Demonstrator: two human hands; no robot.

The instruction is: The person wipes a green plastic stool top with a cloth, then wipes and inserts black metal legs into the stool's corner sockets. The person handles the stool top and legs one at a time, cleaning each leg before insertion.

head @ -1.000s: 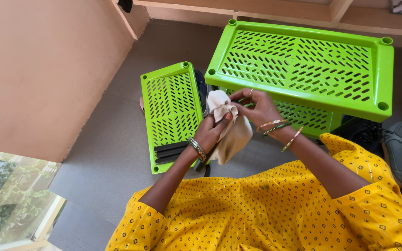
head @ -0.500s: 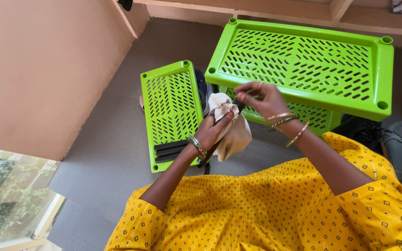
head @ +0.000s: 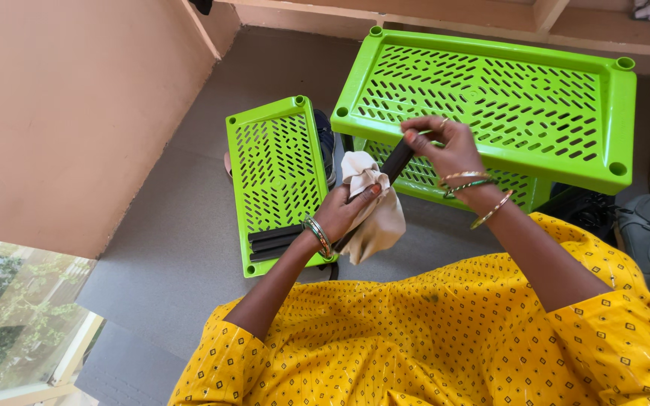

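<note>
Our left hand (head: pixel 344 213) gripping a cream cloth (head: pixel 374 214) around a black rod (head: pixel 394 162), our right hand (head: pixel 445 143) pinching its upper end, green slatted shelf (head: pixel 490 98) behind

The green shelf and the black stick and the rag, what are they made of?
The green shelf looks like moulded plastic: bright even colour, slight sheen, neat rows of slots and round corner sockets. The black stick, held by the right hand, looks like a smooth plastic or metal tube; hard to tell which. The rag in the left hand looks like soft cream cloth, since it folds and droops.
</note>
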